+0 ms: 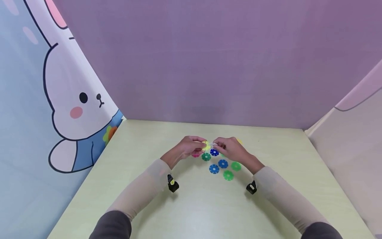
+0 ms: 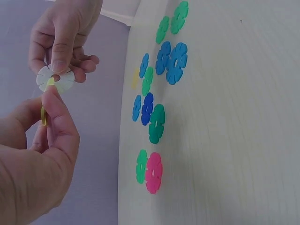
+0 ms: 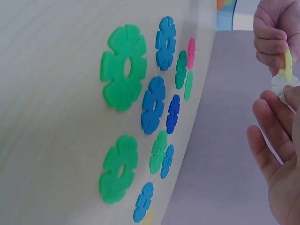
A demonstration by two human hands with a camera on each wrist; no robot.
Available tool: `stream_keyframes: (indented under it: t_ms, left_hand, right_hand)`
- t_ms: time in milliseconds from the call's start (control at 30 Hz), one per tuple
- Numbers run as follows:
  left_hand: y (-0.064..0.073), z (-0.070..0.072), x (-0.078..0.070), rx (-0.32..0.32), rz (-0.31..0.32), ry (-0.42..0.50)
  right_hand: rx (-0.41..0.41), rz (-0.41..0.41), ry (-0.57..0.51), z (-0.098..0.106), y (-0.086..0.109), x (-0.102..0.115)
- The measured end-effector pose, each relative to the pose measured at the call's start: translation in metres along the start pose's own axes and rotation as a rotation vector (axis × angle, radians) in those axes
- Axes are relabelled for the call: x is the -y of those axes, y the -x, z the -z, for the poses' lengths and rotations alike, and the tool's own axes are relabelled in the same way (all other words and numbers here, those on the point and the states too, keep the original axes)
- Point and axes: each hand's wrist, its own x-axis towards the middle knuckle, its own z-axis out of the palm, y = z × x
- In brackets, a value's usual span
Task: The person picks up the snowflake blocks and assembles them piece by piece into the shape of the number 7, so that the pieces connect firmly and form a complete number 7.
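Left wrist view gives the plainest look at the white notched flower disc [image 2: 65, 83] and the yellow notched flower disc [image 2: 44, 116], both held up off the table [image 1: 191, 205] between the two hands. Their edges meet; whether one is slotted into the other I cannot tell. Both look like thin moulded plastic, so I would expect them to be light, fairly stiff with a little spring, smooth enough to slip, and not easily broken. The best hold is probably thumb and finger flat on the petals, clear of the slits. The left hand [image 2: 47, 154] pinches the yellow disc; the right hand [image 2: 63, 35] pinches the white one by its rim.

Beyond them, loose discs lie flat on the table, among them a pink disc [image 2: 153, 173] with a light green disc [image 2: 141, 166] just beside it. The head view shows the pink one partly covered by the left hand, and the light green one not at all. Only that view takes in the printed rabbit [image 1: 77, 86] on the side panel. Right wrist view shows the right hand's other fingers extended, away from the white disc.
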Motion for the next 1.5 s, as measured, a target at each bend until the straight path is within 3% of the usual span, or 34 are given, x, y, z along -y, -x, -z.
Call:
stream_keyframes:
  t_ms: [600, 1133, 1500]
  left_hand:
    - [0.005, 0.006, -0.001, 0.052, -0.001, -0.018]
    - [0.007, 0.005, 0.002, 0.116, -0.028, -0.029]
    - [0.004, 0.006, 0.005, 0.131, -0.030, -0.031]
  right_hand:
    - [0.102, -0.085, 0.045, 0.014, 0.019, -0.017]
    - [0.354, -0.135, 0.075, 0.029, 0.047, -0.042]
    - [0.475, -0.212, 0.063, 0.024, 0.061, -0.057]
